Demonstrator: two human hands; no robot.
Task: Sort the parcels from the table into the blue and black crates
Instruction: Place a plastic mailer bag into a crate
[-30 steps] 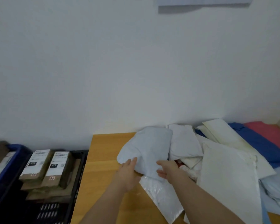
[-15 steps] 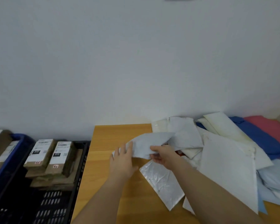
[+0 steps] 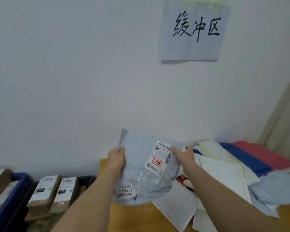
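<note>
Grey parcel, label facing camera, held up at lower centre above the table: left hand grips its left edge, right hand holds its right edge. Blue crate and black crate, lower left, hold 2 labelled boxes.

Wall sign reads "缓冲区"; grey parcel's sticker reads "12-5-251".

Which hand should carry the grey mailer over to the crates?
Left. The left hand already grips the grey mailer by its edge and is nearer the black crate and blue crate. The right hand is farther away.
</note>
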